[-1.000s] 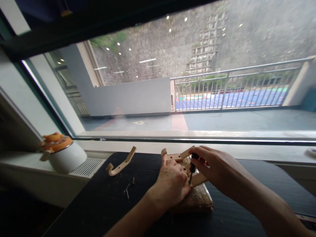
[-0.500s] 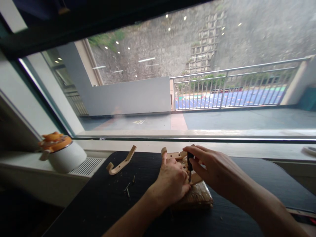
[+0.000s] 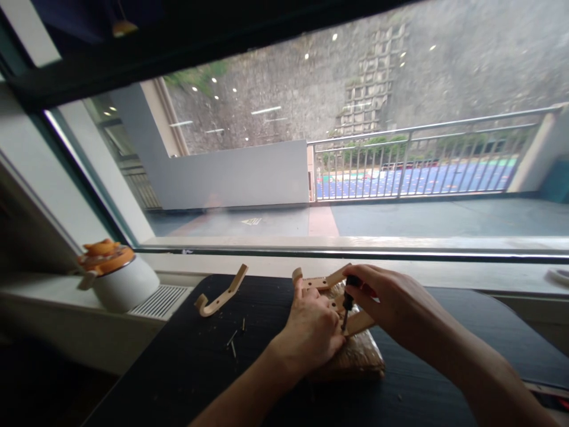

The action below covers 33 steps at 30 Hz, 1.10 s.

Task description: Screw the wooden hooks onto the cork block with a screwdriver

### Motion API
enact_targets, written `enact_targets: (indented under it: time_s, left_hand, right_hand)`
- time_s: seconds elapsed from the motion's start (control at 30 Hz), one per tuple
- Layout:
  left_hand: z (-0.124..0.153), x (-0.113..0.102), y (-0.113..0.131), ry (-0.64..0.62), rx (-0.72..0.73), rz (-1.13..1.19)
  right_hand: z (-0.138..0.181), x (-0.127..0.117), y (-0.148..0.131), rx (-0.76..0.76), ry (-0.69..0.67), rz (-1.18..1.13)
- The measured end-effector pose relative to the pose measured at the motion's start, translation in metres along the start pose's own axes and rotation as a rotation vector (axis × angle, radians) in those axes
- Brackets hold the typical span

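In my right hand [image 3: 386,293] is a screwdriver [image 3: 349,299] with a dark handle, slightly tilted, its tip down at a light wooden hook [image 3: 361,322]. My left hand [image 3: 309,326] presses that hook onto a brown block with a shiny wrapping [image 3: 367,359]; its fingers are bent and partly cover the wood. Another wooden hook [image 3: 316,284] with dark screw holes lies across the far end of the block, touched by a left finger. Left of my hands, a loose wooden hook [image 3: 222,300] rests on the black table [image 3: 178,362], with several screws [image 3: 233,349] nearer me.
On the sill at left stands a white pot [image 3: 127,284] with an orange animal-shaped lid, beside a slatted vent [image 3: 160,300]. A large window runs behind the table. Some dark object with red on it [image 3: 551,398] shows at the lower right edge.
My right hand and the screwdriver's handle have shifted slightly right, so the screwdriver leans more. My left hand keeps its place on the wood. The view has shifted a little.
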<state>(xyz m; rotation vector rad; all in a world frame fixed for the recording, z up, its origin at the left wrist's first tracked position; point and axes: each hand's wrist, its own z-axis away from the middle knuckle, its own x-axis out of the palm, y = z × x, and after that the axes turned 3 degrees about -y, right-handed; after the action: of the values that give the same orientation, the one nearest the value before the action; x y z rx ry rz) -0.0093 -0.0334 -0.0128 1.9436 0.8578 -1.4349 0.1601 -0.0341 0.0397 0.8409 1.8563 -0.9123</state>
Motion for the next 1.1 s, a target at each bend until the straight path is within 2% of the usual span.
enact_targets:
  time_s: [0.13,0.27,0.53,1.1]
  left_hand:
    - [-0.001,-0.001,-0.001,-0.056,0.006,-0.006]
    - [0.000,0.000,-0.001,-0.074,-0.016,-0.016]
    - [-0.001,0.001,-0.003,-0.053,0.012,-0.020]
    - [0.000,0.000,-0.001,-0.071,0.004,-0.045]
  right_hand:
    - [-0.002,0.006,0.003,0.007,0.023,-0.019]
    - [-0.002,0.010,-0.001,-0.048,0.050,-0.082]
    - [0.003,0.000,-0.011,-0.120,0.026,-0.094]
    - [0.000,-0.003,-0.001,0.018,0.000,-0.037]
